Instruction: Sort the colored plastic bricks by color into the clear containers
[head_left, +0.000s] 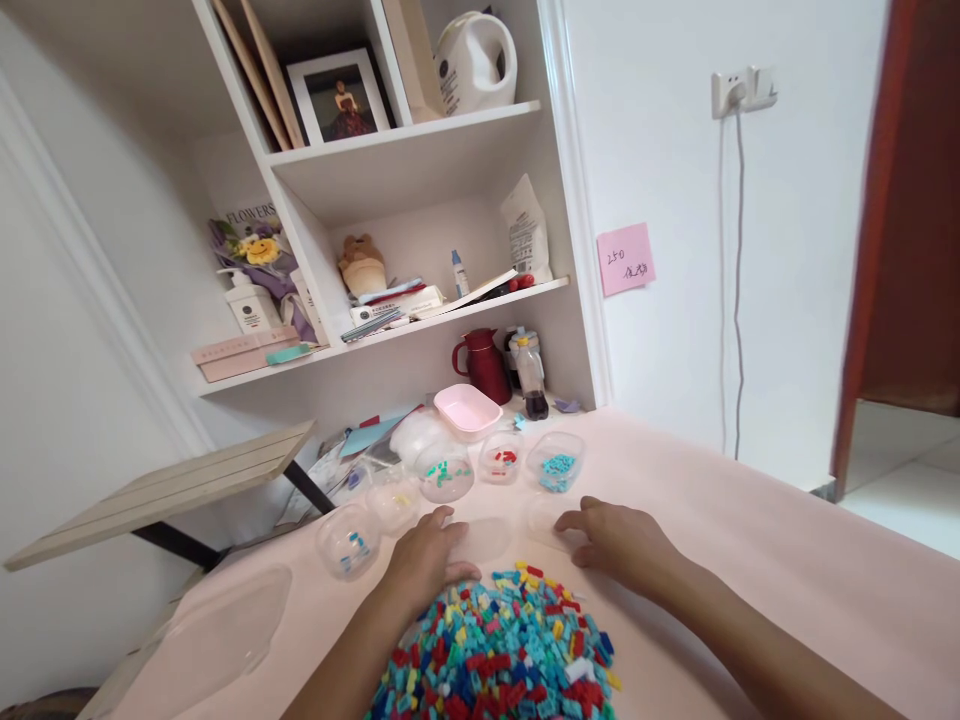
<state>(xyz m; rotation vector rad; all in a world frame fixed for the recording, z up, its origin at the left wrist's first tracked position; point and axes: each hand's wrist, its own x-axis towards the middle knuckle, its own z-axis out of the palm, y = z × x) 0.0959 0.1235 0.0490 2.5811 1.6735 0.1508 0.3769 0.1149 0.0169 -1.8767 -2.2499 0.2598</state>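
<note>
A large heap of small mixed-colour building bricks [502,650] lies on the pink tabletop in front of me. My left hand [426,552] is at the heap's upper left edge, thumb and fingers apart. Right beside its fingers lies a clear plastic piece, like a shallow tub or lid [484,540]. My right hand [611,538] is beyond the heap's upper right, fingers spread and bent downward. Its fingertips are at the edge of another clear tub [546,522]; whether they touch it I cannot tell. No brick shows in either hand.
Behind the hands stand clear tubs with turquoise bricks [557,470], red bricks [504,460], green bricks [442,472], yellow bricks [403,502] and blue bricks [354,548]. A pink basin [469,410], red jug [486,368] and bottle [532,380] stand farther back. A large clear lid [225,630] lies left.
</note>
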